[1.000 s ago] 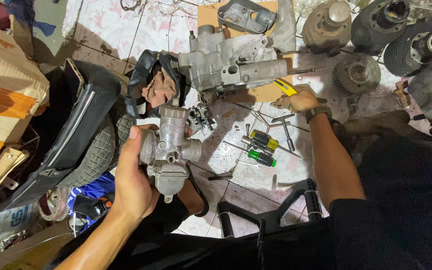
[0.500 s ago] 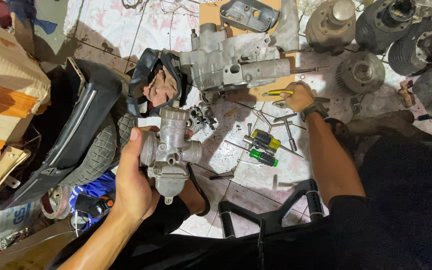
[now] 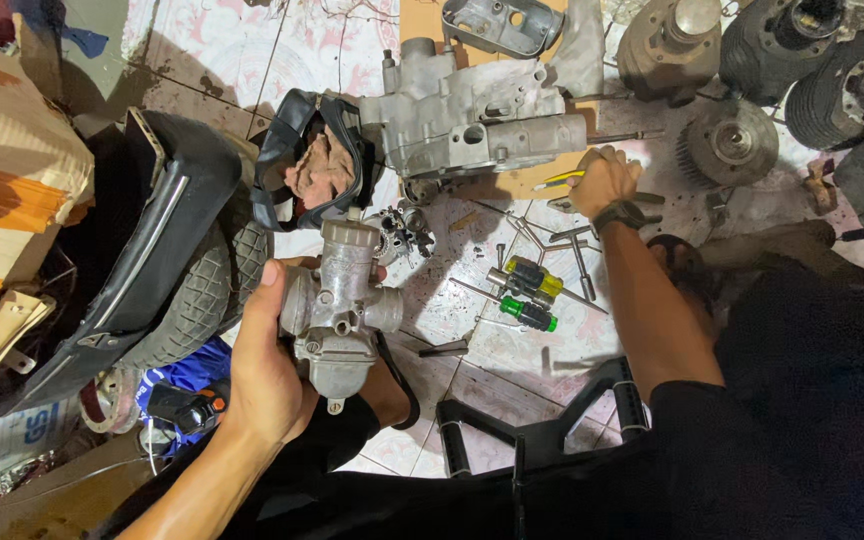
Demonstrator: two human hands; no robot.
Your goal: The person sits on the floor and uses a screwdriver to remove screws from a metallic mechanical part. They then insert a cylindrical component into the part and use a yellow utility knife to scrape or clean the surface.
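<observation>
Holding a grey metal carburetor (image 3: pixel 340 305) up over the floor, the left hand (image 3: pixel 270 365) has its fingers wrapped round the back of it and its thumb up along the side, so the part sits snug in the palm. The right hand (image 3: pixel 602 180) is stretched far out and closed on a tool with a yellow handle (image 3: pixel 560 180), right by the edge of a big grey engine case (image 3: pixel 472 125) that lies on a piece of brown cardboard (image 3: pixel 522 185). More tools lie on the tiled floor (image 3: pixel 512 350) between the two hands: a screwdriver with a yellow and black handle (image 3: pixel 527 278), one with a green handle (image 3: pixel 530 315), and some thin metal T-shaped wrenches (image 3: pixel 577 245). A black seat (image 3: pixel 152 230) and a bumpy tyre (image 3: pixel 207 300) are just to the left of the carburetor. To do this bit well, I think the left hand should keep the carburetor level and tight, because small screws or bits could drop out and roll away among the mess. The right hand should get a firm grip on the yellow tool before lifting, and come back slowly so it does not knock the little metal parts (image 3: pixel 402 228) lying near the engine case.
</observation>
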